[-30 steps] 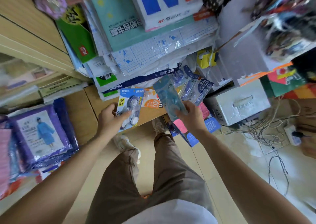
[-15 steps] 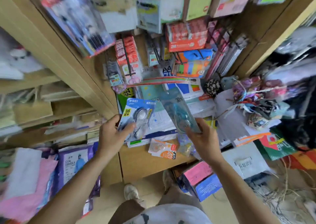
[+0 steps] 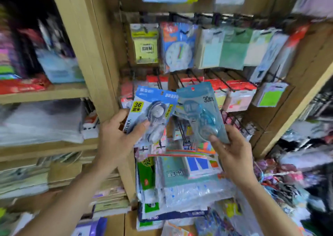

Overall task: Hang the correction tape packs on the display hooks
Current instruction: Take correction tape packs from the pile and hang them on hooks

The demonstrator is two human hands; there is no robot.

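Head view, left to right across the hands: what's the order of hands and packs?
left hand → blue 36 correction tape pack → teal 30m correction tape pack → right hand → green note pack

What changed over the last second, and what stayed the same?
Both hands lifted their packs from above the low shelf up to the display hooks; the view tilted up too. Unchanged: left hand grips the blue 36 pack, right hand the teal 30m pack; neither hung.
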